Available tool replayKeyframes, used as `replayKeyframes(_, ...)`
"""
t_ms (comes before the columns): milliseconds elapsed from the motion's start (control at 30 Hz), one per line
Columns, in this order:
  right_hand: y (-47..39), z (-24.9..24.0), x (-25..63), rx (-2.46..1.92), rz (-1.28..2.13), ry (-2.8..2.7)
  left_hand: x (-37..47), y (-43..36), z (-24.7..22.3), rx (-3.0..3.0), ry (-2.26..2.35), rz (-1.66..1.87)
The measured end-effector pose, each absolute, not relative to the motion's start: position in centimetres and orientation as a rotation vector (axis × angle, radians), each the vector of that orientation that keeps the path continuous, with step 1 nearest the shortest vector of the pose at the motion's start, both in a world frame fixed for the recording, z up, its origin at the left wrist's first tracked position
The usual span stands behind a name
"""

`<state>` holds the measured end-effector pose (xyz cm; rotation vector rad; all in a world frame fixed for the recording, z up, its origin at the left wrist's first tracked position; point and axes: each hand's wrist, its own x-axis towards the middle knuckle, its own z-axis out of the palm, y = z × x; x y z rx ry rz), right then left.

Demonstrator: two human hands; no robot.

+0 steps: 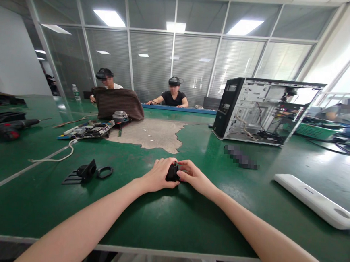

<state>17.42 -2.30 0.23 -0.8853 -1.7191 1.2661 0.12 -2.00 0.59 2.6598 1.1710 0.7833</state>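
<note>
Near the middle of the green table, a small black object sits between my two hands. My left hand is wrapped round its left side, thumb at the bottom and fingers over the top. On its right side, the thumb and fingers of my right hand are closed on the edge. To the left of my hands lie a black ring and a black bracket-like part with slats.
An open computer case stands at the back right. A white power strip lies at the right. Circuit boards, a brown cloth-covered object and a drill are at the left. Two people sit across the table.
</note>
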Motion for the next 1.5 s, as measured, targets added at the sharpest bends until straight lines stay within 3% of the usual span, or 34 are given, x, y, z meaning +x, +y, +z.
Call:
replayKeyframes(233,-2.95,0.72,17.67,-0.695,1.334,-1.765,0.14,-2.13,0.70,2.643,1.174,0.786)
replayKeyframes(600,-2.23,0.24,17.50,-0.875,1.225,-1.737,0.11,-2.08,0.67,2.655,1.165,0.788)
replayKeyframes(800,-2.44,0.27,17.85,-0.708,1.291,-1.800,0.18,-2.15,0.73,2.639,1.180,0.787)
replayKeyframes(1500,-2.55,0.53,17.57,-0.762,1.243,-1.746,0.08,-2.00,0.56,2.689,1.158,0.801)
